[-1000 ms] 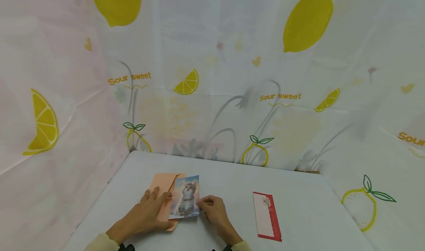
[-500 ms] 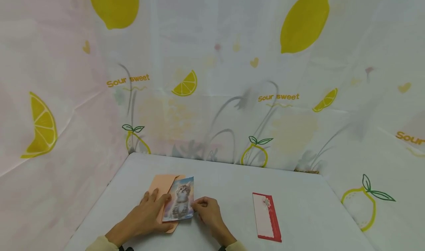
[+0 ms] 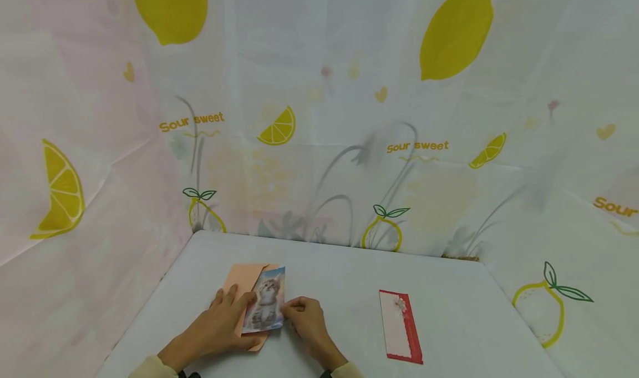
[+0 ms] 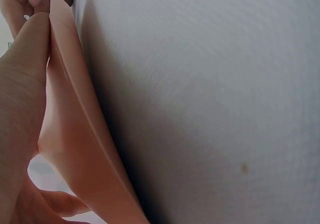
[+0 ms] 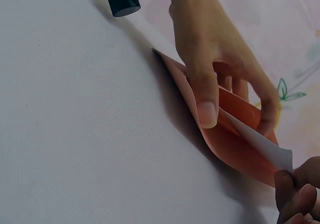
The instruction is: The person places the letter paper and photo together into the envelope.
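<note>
My right hand (image 3: 309,323) pinches the cat card (image 3: 267,303) by its right edge; my left hand (image 3: 214,325) lies fingers spread on the peach envelope (image 3: 238,277), thumb at its mouth. Card sits partly between the envelope's walls. Probably light, thin, easily creased; edge pinch seems best. Envelope likely floppy, slides unless pressed. Left thumb crowds the mouth. Red-edged card (image 3: 396,328) lies well apart, right, on the white table (image 3: 339,272), blocking nothing.

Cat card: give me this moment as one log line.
left hand: holds envelope | right hand: pinches cat card | cat card: partly inside envelope | red-white card: apart, on table
</note>
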Demonstrator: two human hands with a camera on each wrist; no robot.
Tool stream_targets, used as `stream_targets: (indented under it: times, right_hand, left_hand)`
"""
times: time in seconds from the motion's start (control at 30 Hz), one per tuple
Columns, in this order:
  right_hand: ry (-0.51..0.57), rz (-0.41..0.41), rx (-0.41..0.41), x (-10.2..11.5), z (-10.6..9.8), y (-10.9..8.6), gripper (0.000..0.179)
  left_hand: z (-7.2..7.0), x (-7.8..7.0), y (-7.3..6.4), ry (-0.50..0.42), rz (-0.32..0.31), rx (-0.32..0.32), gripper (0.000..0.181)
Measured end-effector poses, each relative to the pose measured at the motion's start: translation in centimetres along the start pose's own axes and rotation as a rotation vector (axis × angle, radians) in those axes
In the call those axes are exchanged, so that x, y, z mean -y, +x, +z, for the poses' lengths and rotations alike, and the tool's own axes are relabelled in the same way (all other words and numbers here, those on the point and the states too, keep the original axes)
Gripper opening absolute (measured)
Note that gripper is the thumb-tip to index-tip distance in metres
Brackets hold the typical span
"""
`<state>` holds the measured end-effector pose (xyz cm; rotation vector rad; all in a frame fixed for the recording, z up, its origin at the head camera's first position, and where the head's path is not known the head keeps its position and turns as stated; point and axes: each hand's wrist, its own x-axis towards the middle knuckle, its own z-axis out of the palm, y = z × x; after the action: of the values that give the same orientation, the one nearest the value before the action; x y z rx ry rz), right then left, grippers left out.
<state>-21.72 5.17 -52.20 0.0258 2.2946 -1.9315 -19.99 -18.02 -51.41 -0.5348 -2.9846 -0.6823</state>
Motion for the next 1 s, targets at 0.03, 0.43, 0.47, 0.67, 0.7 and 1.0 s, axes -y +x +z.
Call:
stream_targets:
  times: [0.03, 0.43, 0.47, 0.67, 0.7, 1.0]
  right_hand:
    - [-0.003, 0.000, -0.003, 0.0, 0.1, 0.0, 0.009]
    - [-0.026, -0.033, -0.018, 0.1, 1.6, 0.1, 0.006]
    - [-0.025, -0.033, -0.021, 0.1, 1.8, 0.1, 0.006]
    - [-0.023, -0.024, -0.026, 0.2, 2.6, 0.2, 0.005]
    - [-0.025, -0.024, -0.027, 0.2, 2.8, 0.2, 0.005]
    - [-0.050, -0.031, -0.005, 0.6, 3.6, -0.1, 0.011]
  left_hand:
    - [0.0, 0.0, 0.0, 0.000, 0.000, 0.001, 0.099]
    - [-0.1, 0.1, 0.0, -0.014, -0.036, 0.041, 0.103]
    - [-0.2, 0.1, 0.0, -0.015, -0.036, 0.040, 0.102]
    - [-0.2, 0.1, 0.0, -0.008, -0.038, 0.039, 0.101]
    - [-0.2, 0.2, 0.0, -0.007, -0.040, 0.041, 0.101]
    - [0.1, 0.2, 0.1, -0.016, -0.028, 0.039, 0.104]
